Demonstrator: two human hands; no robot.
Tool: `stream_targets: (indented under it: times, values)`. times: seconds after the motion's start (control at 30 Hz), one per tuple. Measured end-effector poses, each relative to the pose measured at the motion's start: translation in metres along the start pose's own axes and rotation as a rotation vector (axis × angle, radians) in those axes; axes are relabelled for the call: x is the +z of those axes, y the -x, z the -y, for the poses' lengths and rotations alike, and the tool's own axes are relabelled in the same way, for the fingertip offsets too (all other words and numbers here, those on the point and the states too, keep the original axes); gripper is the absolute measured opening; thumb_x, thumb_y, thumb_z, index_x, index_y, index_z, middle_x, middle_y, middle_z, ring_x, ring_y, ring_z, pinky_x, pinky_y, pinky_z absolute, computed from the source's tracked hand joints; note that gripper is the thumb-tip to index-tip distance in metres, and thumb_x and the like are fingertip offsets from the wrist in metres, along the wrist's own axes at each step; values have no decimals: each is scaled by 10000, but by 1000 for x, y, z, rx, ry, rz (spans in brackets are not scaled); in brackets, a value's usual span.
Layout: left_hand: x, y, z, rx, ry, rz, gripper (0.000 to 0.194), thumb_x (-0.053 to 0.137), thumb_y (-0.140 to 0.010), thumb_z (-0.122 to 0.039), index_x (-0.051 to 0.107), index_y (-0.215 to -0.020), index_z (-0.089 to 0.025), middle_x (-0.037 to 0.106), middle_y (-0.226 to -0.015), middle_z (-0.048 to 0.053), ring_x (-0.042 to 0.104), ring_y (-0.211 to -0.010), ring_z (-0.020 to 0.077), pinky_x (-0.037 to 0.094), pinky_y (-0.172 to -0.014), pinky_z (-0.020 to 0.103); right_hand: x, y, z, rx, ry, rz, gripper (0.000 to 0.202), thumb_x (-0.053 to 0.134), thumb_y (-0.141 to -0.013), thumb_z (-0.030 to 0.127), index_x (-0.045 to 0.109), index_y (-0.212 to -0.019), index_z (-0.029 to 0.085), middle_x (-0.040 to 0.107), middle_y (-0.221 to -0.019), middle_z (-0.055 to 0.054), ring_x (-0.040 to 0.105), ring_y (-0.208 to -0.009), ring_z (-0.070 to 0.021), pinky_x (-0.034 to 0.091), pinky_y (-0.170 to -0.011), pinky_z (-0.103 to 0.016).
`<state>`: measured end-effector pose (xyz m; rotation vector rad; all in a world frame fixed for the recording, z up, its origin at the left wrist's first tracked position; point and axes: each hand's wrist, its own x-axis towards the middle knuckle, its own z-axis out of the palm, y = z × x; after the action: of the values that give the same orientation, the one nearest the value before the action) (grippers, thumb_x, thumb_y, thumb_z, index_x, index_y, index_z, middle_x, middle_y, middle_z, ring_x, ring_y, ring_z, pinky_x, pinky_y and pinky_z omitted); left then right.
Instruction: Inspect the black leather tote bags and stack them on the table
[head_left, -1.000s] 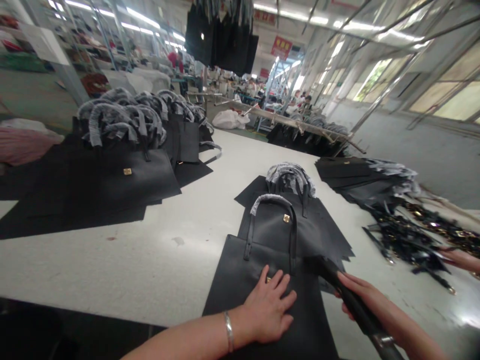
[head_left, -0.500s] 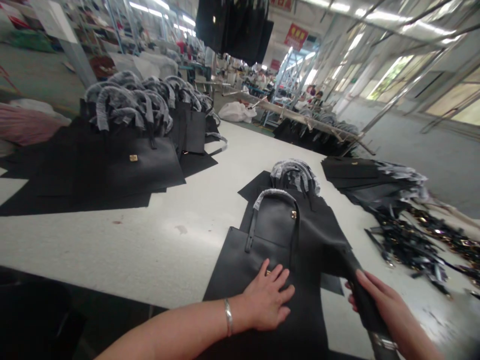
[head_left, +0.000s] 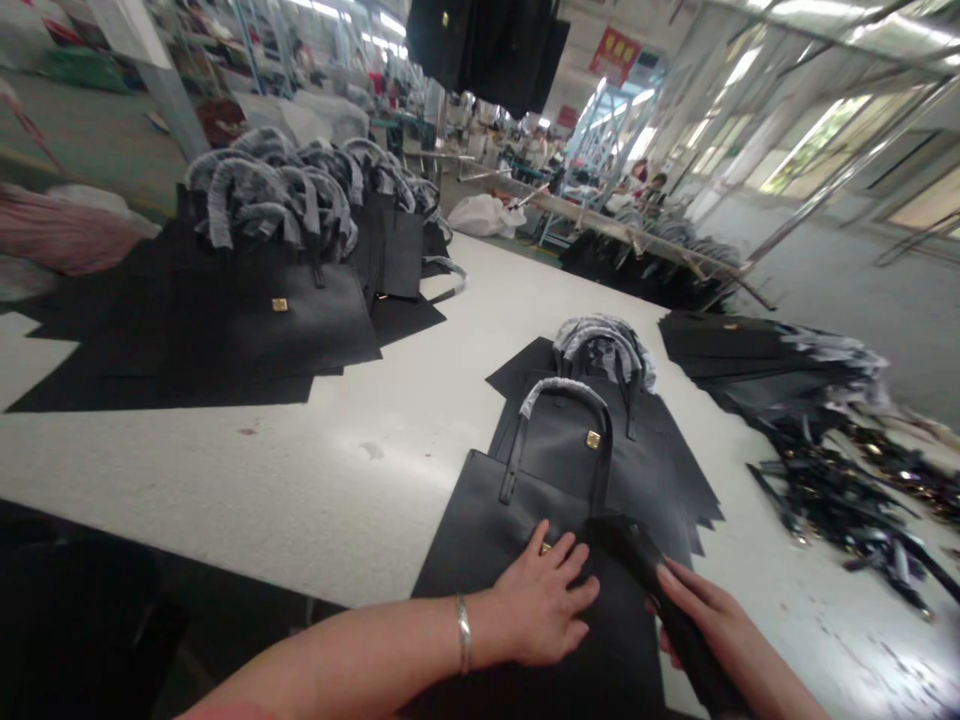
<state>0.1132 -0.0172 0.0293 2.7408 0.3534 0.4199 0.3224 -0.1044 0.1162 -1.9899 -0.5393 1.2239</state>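
My left hand lies with fingers spread on a flat black bag panel, over a small gold fitting. A wrapped handle arches from the panel's top. My right hand is wrapped round a long dark piece; its far end reaches over the panel, right of my left hand. What exactly the piece is, I cannot make out. Behind the panel lies a stack of black panels with plastic-wrapped handles.
A large pile of black bag pieces covers the table's left part. More panels and a heap of straps with metal fittings lie at the right. Black pieces hang overhead. A rail runs behind the table.
My right hand has moved left with the dark piece, whose far end now lies nearer my left hand. My left hand stays on the panel. The view has shifted slightly.
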Motion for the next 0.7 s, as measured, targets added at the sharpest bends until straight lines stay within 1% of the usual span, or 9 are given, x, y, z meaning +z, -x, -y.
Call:
stream_targets:
  times: [0.1,0.17,0.23,0.33,0.43,0.5,0.57,0.67,0.7]
  values:
    - [0,0,1,4,-43,-8,524,306,-976,-468,420,-1405,-189,366,-1486,160,281,-1398,331,122,-1113,587,11,-5,12,-34,14,23,628,676,-779,456,471,-1284,142,672,-623,7,607,-428,-176,486,-390,-280]
    - [1,1,0,6,-60,-18,518,303,-976,-464,429,-1398,-192,365,-1486,155,286,-1395,323,128,-1113,578,17,-5,20,-45,45,36,667,667,-785,470,452,-1321,137,674,-622,6,608,-429,-176,480,-388,-275]
    - [2,1,-3,9,-69,-25,513,307,-972,-465,446,-1386,-194,370,-1482,150,293,-1389,319,136,-1109,575,23,-4,25,-50,91,76,710,651,-794,496,428,-1368,142,675,-614,7,610,-431,-178,471,-389,-270]
    - [7,-2,-10,10,-66,-22,498,333,-956,-477,501,-1341,-209,439,-1429,129,315,-1370,328,170,-1093,579,39,-1,31,-39,144,229,746,640,-801,526,419,-1411,158,685,-615,5,608,-434,-172,465,-403,-263]
    - [14,-7,-17,-9,-43,-15,452,358,-941,-470,566,-1273,-246,508,-1363,92,350,-1340,323,219,-1074,567,62,-1,41,-35,190,368,693,641,-800,533,504,-1376,173,716,-663,-10,611,-454,-168,474,-429,-263]
    - [19,-10,-19,-15,-38,-19,445,382,-927,-463,583,-1260,-245,507,-1371,90,355,-1333,328,238,-1062,569,76,-3,52,-49,207,377,643,647,-795,529,573,-1323,170,739,-722,-26,656,-545,-189,511,-497,-272]
    - [23,-12,-20,-18,-42,-34,468,418,-907,-467,576,-1277,-226,497,-1388,105,344,-1338,347,239,-1053,584,87,-6,61,-55,224,340,646,646,-788,541,589,-1312,167,741,-721,-28,667,-579,-202,514,-515,-275]
    - [27,-13,-20,-32,-42,-65,487,443,-893,-471,569,-1289,-217,508,-1384,112,344,-1335,366,232,-1045,608,93,-6,69,-39,256,302,690,638,-781,569,566,-1340,171,730,-662,-21,656,-548,-208,500,-492,-279]
    - [28,-13,-20,-36,-44,-77,480,439,-896,-469,577,-1281,-218,511,-1383,112,346,-1333,366,232,-1042,613,93,-5,70,-47,260,304,685,651,-769,568,586,-1322,169,734,-667,-28,672,-587,-221,515,-523,-289]
